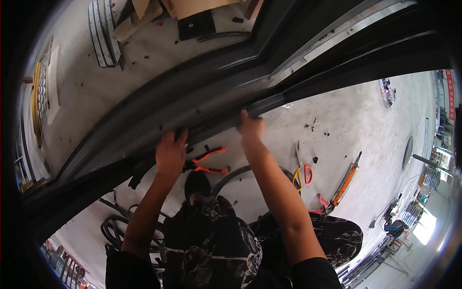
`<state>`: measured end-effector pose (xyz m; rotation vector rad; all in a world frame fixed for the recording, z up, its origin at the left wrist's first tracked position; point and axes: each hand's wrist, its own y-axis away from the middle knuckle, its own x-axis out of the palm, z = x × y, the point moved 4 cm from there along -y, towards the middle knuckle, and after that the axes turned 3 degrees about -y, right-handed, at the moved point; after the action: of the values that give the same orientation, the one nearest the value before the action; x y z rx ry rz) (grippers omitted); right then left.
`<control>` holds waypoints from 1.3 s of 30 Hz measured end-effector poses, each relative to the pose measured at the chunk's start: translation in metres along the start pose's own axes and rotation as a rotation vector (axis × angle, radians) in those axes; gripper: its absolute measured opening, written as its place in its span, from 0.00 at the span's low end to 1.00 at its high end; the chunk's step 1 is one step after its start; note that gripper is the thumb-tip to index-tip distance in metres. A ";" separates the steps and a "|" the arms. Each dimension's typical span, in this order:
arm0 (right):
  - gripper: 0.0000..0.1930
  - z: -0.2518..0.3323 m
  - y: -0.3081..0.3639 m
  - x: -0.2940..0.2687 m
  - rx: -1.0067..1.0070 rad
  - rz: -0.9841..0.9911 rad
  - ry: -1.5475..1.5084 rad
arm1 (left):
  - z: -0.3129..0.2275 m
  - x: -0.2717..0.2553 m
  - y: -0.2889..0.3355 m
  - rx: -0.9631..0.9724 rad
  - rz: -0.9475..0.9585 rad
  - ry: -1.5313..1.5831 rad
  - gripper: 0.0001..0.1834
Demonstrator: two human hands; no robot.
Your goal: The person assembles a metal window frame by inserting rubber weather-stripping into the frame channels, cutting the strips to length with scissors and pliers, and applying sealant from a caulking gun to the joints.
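Observation:
A long dark grey metal frame point(211, 79) runs slantwise across the view in front of me, with a black strip along its near edge. My left hand point(171, 153) lies against that near edge, its fingers stretched out and apart. Farther right, my right hand point(251, 129) touches the same edge; its fingers are smeared by motion and partly turned away. Whether it pinches anything is hidden. Below the frame, between my forearms, lie pliers with orange and black handles point(209, 161). Black tubing or seal strip point(113, 231) is coiled on the floor by my left arm.
Scissors with yellow and red handles point(302, 171) and an orange utility knife point(345, 185) lie to the right. Small black pieces point(313, 126) are scattered on the concrete floor. Cardboard point(197, 7) and metal strips point(103, 36) lie beyond the frame. Shelving stands far right.

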<state>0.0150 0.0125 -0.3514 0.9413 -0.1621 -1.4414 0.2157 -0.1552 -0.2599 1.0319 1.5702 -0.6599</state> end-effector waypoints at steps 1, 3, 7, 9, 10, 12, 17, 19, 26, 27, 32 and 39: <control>0.21 0.006 0.015 0.004 0.054 0.036 -0.136 | 0.004 -0.001 0.004 0.002 0.004 -0.058 0.29; 0.21 0.019 0.035 0.010 0.105 0.083 -0.273 | 0.013 0.002 0.004 -0.002 0.003 -0.120 0.28; 0.22 0.009 0.031 0.000 0.049 0.109 -0.150 | 0.004 0.014 0.010 0.025 -0.040 -0.081 0.27; 0.23 -0.002 0.016 0.000 -0.019 0.105 -0.052 | -0.001 0.008 0.003 0.022 -0.036 -0.081 0.27; 0.24 -0.016 0.001 0.000 -0.067 0.052 0.057 | -0.009 0.004 -0.001 0.040 -0.022 -0.093 0.27; 0.25 -0.007 0.002 0.009 -0.133 0.017 0.153 | -0.006 -0.002 -0.004 0.046 -0.033 -0.124 0.27; 0.28 -0.027 0.011 0.019 -0.032 0.125 -0.086 | 0.000 0.014 0.007 0.028 -0.129 -0.159 0.29; 0.31 -0.024 0.011 0.014 -0.054 0.172 -0.018 | -0.003 0.018 0.005 -0.025 -0.099 -0.057 0.27; 0.27 0.002 0.057 0.025 0.105 0.196 -0.185 | 0.003 0.008 0.012 -0.006 -0.162 -0.183 0.25; 0.27 -0.010 0.045 0.029 0.112 0.208 -0.182 | 0.001 0.011 0.011 -0.016 -0.156 -0.192 0.25; 0.23 -0.003 0.007 0.009 -0.169 0.338 0.085 | -0.019 0.004 0.001 0.042 -0.203 -0.122 0.26; 0.24 0.069 0.039 -0.018 -0.498 0.987 1.160 | -0.011 0.012 0.007 -0.011 -0.220 -0.073 0.22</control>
<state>-0.0010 -0.0077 -0.2746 0.9262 0.5160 0.0945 0.2160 -0.1391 -0.2681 0.8244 1.6346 -0.8285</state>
